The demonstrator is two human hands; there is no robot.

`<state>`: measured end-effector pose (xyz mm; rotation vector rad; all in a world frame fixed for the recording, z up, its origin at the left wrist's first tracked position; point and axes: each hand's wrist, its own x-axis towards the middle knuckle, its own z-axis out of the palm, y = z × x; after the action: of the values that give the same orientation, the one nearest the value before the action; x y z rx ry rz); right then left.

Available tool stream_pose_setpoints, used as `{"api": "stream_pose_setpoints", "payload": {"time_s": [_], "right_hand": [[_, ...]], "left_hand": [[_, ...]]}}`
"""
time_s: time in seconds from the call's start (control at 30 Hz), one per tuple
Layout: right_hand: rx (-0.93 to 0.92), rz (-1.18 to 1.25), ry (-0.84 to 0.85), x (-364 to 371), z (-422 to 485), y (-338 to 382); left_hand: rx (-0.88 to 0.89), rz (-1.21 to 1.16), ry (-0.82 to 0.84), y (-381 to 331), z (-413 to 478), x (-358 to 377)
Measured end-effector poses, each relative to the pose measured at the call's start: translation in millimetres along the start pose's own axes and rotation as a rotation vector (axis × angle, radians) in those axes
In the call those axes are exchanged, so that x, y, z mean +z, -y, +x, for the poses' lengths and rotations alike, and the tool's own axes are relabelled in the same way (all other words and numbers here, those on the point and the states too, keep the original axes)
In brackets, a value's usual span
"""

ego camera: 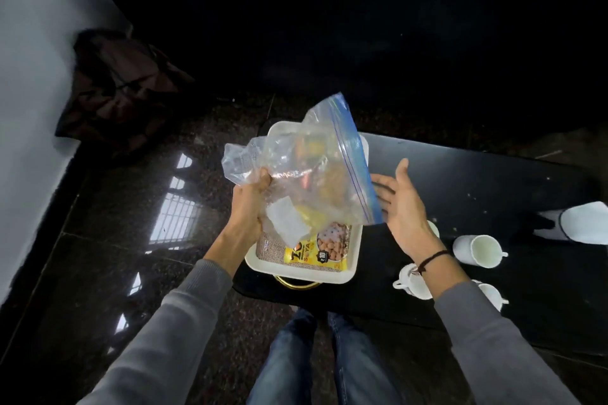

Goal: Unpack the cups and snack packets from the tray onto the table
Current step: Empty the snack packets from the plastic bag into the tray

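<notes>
A clear zip bag with a blue seal strip hangs above the white tray; my left hand grips its crumpled lower corner. Snack items show blurred through the plastic. In the tray lies a yellow snack packet on a burlap-patterned one. My right hand is spread flat, palm up, just right of the bag's seal edge, holding nothing. White cups stand on the black table to the right, one of them partly behind my right wrist.
A white object with a dark rim lies at the table's right edge. A gold handle sticks out under the tray's near rim. A dark bag leans against the wall at left. My legs stand on the glossy dark floor.
</notes>
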<state>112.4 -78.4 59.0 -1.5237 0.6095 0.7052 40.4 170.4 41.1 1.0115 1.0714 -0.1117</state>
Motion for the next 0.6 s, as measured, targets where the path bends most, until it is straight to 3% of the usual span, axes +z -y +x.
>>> {"api": "stream_pose_setpoints", "payload": {"time_s": [0.23, 0.47, 0.6], "right_hand": [[-0.16, -0.14, 0.286, -8.9, -37.2, 36.3], [-0.31, -0.21, 0.405, -21.6, -82.9, 31.9], [-0.357, -0.264, 0.38, -44.9, -105.4, 29.9]], "left_hand": [[0.206, 0.32, 0.137, -23.9, -37.8, 31.6], [0.339, 0.42, 0.393, -17.4, -102.5, 85.2], [0.328, 0.49, 0.43, -2.1, -141.7, 108.7]]}}
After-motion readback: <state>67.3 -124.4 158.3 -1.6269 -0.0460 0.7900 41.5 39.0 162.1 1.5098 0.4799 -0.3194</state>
